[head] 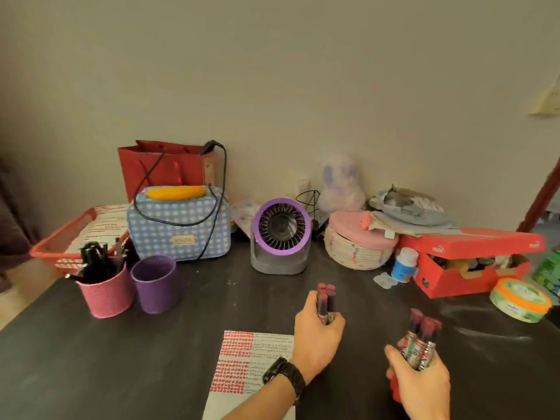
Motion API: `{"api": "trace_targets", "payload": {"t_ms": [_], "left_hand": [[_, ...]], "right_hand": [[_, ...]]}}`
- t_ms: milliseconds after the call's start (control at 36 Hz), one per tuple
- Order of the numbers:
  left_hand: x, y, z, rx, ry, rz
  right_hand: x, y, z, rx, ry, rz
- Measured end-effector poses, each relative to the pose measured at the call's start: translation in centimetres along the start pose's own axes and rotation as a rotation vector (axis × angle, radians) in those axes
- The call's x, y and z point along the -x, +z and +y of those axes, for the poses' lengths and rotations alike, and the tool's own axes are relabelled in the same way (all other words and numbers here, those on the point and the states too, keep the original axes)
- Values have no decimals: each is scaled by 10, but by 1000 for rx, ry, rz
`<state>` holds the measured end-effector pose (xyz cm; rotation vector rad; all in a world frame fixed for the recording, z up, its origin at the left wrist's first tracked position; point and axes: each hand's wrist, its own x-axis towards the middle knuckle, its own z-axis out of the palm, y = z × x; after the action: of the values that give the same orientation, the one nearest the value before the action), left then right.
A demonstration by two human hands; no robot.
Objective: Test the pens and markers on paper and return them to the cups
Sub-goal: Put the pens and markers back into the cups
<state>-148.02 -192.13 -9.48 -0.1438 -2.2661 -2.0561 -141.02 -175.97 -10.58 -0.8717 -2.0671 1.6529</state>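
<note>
My left hand (316, 338) grips a bunch of red-capped markers (325, 301), caps pointing up, just right of the paper. My right hand (421, 386) holds a second bunch of red-capped markers (422, 338) low at the right. The sheet of paper (242, 368), covered with rows of red marks and dark scribbles, lies on the dark table near the front edge, partly under my left forearm. A pink cup (107, 294) full of black pens stands at the left. Beside it is a purple cup (156, 286), and nothing shows above its rim.
Behind the cups are a red basket (57, 241) and a blue checked bag (178, 225) with a black cable. A purple desk fan (280, 237), a woven lidded basket (357, 247), a small bottle (404, 265), a red box (469, 262) and a round tin (519, 300) line the back and right.
</note>
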Motion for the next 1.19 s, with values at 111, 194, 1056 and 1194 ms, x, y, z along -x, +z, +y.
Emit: {"api": "trace_targets", "payload": {"t_ms": [111, 194, 1056, 1194], "left_hand": [[-8, -66, 21, 95, 32, 131], [-12, -121, 38, 164, 63, 240], [-105, -332, 7, 241, 103, 783], [-104, -331, -2, 96, 101, 746]], "right_hand": [[20, 33, -26, -166, -14, -159], [37, 67, -52, -247, -18, -332], [132, 408, -176, -607, 82, -634], [134, 424, -166, -498, -113, -543]]}}
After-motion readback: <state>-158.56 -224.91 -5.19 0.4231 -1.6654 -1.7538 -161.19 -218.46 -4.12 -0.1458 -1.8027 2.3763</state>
